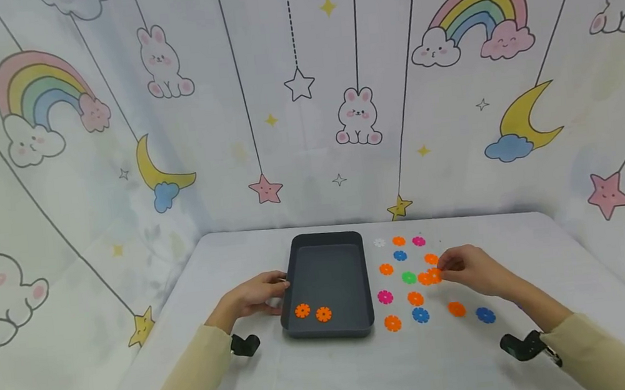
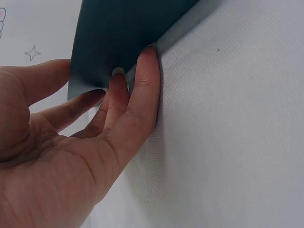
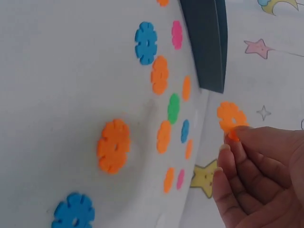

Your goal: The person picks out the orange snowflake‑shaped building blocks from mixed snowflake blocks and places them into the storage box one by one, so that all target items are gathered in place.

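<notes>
The work in hand looks like gathering small pieces into a tray, and I judge it to be at an early stage; inside the dark grey rectangular tray (image 1: 328, 275), a bright orange flower-shaped disc (image 1: 302, 311), apparently plastic, lies flat near the lower left corner, with a second orange disc (image 1: 324, 314) just to its right; the rest of the tray floor is bare.

A third orange disc (image 3: 230, 116) is picked up but not yet placed; the right hand (image 1: 475, 270) pinches it by its edge, thumb and fingers narrowed on it, to the right of the tray and well apart from it; the left hand (image 1: 257, 293) grips the tray's left side, thumb and fingers about its wall, probably to steady it.

Much seems left to do; scattered on the white table (image 1: 307, 377) to the tray's right lie seven more orange discs (image 1: 393, 323), three blue discs (image 1: 421, 315), two pink discs (image 1: 385, 297), one green disc (image 1: 408, 277) and one whitish disc (image 1: 379, 242); only orange has gone in so far, and whether the other colours belong there too, I cannot tell.
</notes>
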The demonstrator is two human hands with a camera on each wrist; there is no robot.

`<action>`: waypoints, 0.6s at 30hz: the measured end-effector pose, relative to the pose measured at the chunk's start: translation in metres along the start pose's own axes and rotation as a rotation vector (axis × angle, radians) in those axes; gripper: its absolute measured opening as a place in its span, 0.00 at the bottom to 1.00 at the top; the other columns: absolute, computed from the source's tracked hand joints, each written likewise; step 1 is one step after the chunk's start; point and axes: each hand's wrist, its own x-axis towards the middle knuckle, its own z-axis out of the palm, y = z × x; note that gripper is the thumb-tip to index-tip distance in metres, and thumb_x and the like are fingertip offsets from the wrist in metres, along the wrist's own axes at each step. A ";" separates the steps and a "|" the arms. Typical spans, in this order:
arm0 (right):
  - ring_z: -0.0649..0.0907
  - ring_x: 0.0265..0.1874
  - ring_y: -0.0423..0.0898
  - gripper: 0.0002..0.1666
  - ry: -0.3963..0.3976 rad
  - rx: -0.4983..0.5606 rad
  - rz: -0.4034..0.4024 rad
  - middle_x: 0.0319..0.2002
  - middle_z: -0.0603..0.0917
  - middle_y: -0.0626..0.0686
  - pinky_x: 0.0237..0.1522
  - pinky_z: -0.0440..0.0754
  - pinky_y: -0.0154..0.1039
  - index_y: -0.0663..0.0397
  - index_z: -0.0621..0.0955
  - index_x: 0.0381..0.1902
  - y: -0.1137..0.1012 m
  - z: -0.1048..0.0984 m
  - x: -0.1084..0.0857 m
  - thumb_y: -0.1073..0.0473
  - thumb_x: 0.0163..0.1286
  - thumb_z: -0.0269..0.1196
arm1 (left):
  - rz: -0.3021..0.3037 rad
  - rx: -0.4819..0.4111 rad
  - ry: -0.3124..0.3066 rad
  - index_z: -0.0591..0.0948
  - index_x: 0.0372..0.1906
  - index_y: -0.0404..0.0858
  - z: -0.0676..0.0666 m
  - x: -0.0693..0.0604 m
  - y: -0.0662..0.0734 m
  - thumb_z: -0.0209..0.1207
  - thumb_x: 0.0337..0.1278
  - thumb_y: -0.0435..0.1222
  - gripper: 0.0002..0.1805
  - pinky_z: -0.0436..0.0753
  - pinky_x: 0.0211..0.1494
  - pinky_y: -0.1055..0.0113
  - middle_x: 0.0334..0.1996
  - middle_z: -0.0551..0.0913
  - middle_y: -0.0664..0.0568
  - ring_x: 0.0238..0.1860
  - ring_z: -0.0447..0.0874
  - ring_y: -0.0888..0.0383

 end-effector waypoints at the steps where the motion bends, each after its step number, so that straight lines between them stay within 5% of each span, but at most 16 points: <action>1: 0.83 0.37 0.47 0.06 0.005 0.005 -0.005 0.37 0.86 0.50 0.40 0.84 0.29 0.60 0.84 0.43 -0.003 0.002 0.002 0.64 0.71 0.67 | 0.000 0.000 -0.002 0.62 0.76 0.31 0.000 0.000 0.000 0.54 0.78 0.38 0.31 0.87 0.52 0.48 0.69 0.70 0.34 0.66 0.73 0.40; 18: 0.84 0.37 0.47 0.07 0.015 0.075 -0.081 0.36 0.86 0.49 0.39 0.85 0.32 0.59 0.84 0.44 -0.053 0.041 0.034 0.63 0.71 0.68 | -0.006 -0.003 0.005 0.62 0.76 0.32 0.000 0.001 -0.001 0.54 0.78 0.38 0.30 0.88 0.51 0.49 0.69 0.71 0.36 0.65 0.74 0.41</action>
